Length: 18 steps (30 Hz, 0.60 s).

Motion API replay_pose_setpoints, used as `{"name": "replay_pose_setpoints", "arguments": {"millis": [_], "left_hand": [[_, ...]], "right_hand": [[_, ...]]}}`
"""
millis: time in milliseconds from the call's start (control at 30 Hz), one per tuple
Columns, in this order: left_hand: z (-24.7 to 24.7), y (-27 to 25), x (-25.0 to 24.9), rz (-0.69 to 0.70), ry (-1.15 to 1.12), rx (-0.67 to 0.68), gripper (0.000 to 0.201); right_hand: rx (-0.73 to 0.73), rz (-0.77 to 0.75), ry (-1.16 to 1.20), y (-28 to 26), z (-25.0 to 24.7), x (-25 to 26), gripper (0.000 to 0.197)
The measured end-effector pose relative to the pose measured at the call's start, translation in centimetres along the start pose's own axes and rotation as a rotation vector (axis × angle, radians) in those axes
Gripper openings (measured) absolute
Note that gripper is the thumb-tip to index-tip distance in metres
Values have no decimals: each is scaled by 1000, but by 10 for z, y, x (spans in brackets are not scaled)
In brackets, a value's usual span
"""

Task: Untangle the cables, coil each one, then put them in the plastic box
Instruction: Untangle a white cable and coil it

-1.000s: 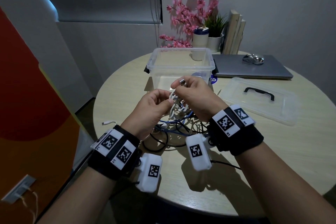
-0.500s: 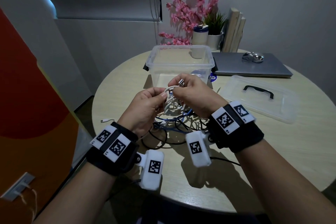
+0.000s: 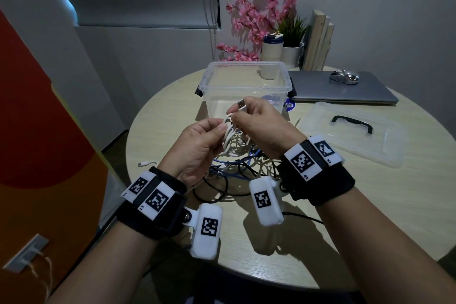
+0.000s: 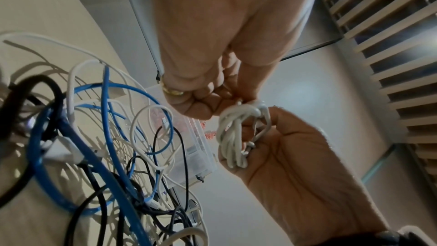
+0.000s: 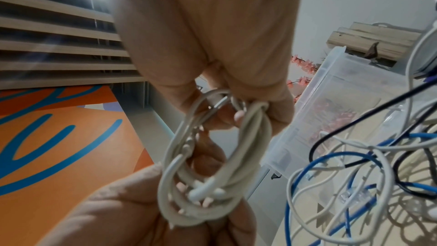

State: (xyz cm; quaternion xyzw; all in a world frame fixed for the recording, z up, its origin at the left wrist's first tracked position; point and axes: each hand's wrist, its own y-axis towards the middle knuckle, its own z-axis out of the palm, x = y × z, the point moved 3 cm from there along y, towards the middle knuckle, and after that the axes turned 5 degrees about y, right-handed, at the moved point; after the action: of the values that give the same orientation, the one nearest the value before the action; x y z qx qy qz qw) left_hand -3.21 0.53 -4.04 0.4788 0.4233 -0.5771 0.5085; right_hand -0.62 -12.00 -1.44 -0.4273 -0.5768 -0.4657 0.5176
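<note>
White cable, now gathered tighter into loops in front of the plastic box, is gripped by left hand while its plug end is pinched higher by right hand, so coiling seems nearly finished.

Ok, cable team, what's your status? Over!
Both hands, left hand and right hand, grip white cable coil. Plastic box open behind. Blue-black-white tangle waits on table.
</note>
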Motion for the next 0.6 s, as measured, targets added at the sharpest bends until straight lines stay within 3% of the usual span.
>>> {"name": "replay_pose_setpoints", "arguments": {"millis": [333,600], "left_hand": [[-2,-3,-4,-41,-159,92,32],[-2,-2,-5,14,-48,-57,17]], "right_hand": [[-1,-32,-23,0,0,-1,19],[-84,-52,-48,6,-5,-7,15]]}}
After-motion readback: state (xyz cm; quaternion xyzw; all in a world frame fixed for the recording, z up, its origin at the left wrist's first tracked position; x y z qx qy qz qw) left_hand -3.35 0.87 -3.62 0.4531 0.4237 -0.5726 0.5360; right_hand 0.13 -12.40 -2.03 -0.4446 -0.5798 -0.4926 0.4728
